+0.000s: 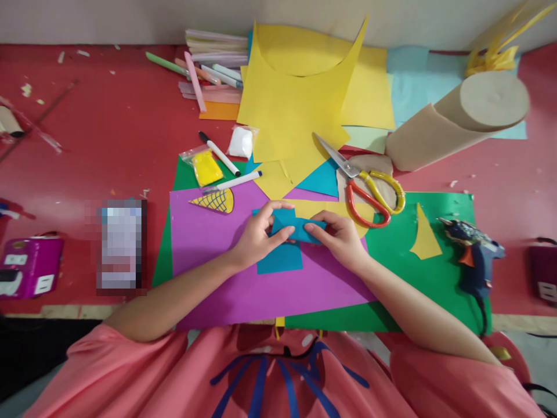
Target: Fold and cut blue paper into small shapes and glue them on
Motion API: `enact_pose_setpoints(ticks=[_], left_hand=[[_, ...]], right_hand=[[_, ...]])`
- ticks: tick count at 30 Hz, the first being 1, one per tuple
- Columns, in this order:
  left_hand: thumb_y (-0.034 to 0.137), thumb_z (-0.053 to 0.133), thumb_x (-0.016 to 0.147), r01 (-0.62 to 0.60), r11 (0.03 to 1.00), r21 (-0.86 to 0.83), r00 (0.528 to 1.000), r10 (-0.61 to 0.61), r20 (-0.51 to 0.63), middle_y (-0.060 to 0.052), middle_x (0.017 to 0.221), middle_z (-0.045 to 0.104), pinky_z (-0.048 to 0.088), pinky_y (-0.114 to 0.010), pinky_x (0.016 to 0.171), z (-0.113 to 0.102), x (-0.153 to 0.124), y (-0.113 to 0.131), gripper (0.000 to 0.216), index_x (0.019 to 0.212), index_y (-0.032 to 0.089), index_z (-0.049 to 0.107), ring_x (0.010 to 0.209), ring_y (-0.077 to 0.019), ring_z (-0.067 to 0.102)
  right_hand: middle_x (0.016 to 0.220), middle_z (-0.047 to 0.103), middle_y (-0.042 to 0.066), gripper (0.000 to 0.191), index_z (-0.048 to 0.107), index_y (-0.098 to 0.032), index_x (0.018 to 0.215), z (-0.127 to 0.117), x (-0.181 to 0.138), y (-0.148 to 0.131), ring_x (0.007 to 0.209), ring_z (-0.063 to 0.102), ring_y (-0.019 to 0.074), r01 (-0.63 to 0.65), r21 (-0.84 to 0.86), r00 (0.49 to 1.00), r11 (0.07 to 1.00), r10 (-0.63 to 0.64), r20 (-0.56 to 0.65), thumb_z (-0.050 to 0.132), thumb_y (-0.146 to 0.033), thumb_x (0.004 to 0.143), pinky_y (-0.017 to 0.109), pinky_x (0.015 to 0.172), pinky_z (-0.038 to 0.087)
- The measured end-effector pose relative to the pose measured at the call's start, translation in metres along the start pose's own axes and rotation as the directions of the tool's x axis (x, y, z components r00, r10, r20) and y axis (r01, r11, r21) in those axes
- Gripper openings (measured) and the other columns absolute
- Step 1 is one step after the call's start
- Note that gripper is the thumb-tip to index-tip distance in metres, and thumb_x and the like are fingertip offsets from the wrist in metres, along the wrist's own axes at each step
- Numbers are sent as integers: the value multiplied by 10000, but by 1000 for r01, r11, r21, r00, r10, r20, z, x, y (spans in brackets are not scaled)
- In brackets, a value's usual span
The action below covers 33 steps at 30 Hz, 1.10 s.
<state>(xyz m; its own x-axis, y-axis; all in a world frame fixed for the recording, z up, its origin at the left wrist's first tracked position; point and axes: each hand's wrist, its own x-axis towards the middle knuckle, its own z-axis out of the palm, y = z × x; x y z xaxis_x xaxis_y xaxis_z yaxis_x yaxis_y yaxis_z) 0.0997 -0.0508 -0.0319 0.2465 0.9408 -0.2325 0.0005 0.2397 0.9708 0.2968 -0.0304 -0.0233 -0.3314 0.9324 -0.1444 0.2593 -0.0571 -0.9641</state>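
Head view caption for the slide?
Left hand and right hand pinch blue paper over a purple sheet, scissors nearby.

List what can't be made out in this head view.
Head view:
1. The flat object left of the purple sheet: pixelated, unidentifiable.
2. The blue paper: its pinched part is hidden under the left hand and right hand.
3. The purple box: cut by the left edge.
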Motion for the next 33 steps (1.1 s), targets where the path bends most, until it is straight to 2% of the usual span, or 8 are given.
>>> enact_pose_setpoints(ticks=[2, 6, 8, 18, 24, 28, 33], left_hand=[[397, 674, 828, -13, 1000, 22, 1000, 13, -1, 13, 798, 648, 610, -254, 649, 0, 0, 0, 388, 1166, 254, 548, 655, -130, 667], [380, 657, 839, -47, 997, 67, 999, 48, -2, -23, 1022, 670, 613, -238, 659, 0, 2, 2, 297, 1091, 230, 607, 720, -116, 671], [376, 652, 842, -49, 996, 73, 999, 49, 1, -26, 1070, 665, 614, -236, 661, 1, 2, 3, 274, 1069, 227, 619, 723, -112, 672], [364, 658, 846, -64, 997, 45, 998, 64, -1, -28, 1021, 658, 612, -240, 668, 0, 2, -1, 350, 1159, 237, 564, 729, -113, 651], [344, 647, 858, -138, 984, 116, 990, 138, 4, -22, 1028, 667, 598, -191, 628, -1, 3, -2, 293, 1119, 227, 581, 692, -85, 642], [354, 639, 866, -148, 982, 121, 989, 148, 6, -32, 1065, 662, 612, -210, 640, -1, 3, -4, 319, 1155, 237, 569, 709, -92, 650], [361, 638, 861, -129, 986, 111, 992, 129, 8, -31, 1058, 677, 619, -216, 636, 0, 4, -4, 274, 1092, 218, 606, 703, -99, 676]], right_hand=[[616, 548, -14, 263, 626, -174, 732, 0, 0, 0, 509, 401, 90, 0, 5, 1000, 1000, 0, 2, 636, -415, 837, 241, 472, 311], [623, 540, -15, 255, 611, -175, 729, 0, 0, 2, 536, 438, 99, 9, 5, 1000, 1000, -9, 7, 628, -401, 847, 248, 499, 327], [618, 535, -16, 266, 601, -177, 724, 0, 0, 2, 542, 446, 103, 7, 3, 1000, 1000, -7, 13, 626, -410, 851, 252, 507, 332], [582, 507, -32, 286, 605, -176, 723, 0, 1, 2, 493, 396, 88, -28, 24, 1000, 999, 27, 11, 629, -436, 842, 246, 475, 295], [572, 495, -37, 279, 606, -172, 715, 0, 1, 2, 494, 388, 84, -37, 10, 999, 999, 37, 6, 625, -421, 839, 240, 475, 291], [579, 491, -37, 277, 597, -174, 710, 1, 2, 2, 504, 380, 83, -31, 22, 999, 999, 31, 9, 621, -415, 844, 239, 480, 295], [593, 492, -34, 284, 584, -176, 708, 0, 1, 2, 514, 399, 86, -24, 20, 1000, 1000, 24, 12, 608, -417, 857, 243, 491, 298]])
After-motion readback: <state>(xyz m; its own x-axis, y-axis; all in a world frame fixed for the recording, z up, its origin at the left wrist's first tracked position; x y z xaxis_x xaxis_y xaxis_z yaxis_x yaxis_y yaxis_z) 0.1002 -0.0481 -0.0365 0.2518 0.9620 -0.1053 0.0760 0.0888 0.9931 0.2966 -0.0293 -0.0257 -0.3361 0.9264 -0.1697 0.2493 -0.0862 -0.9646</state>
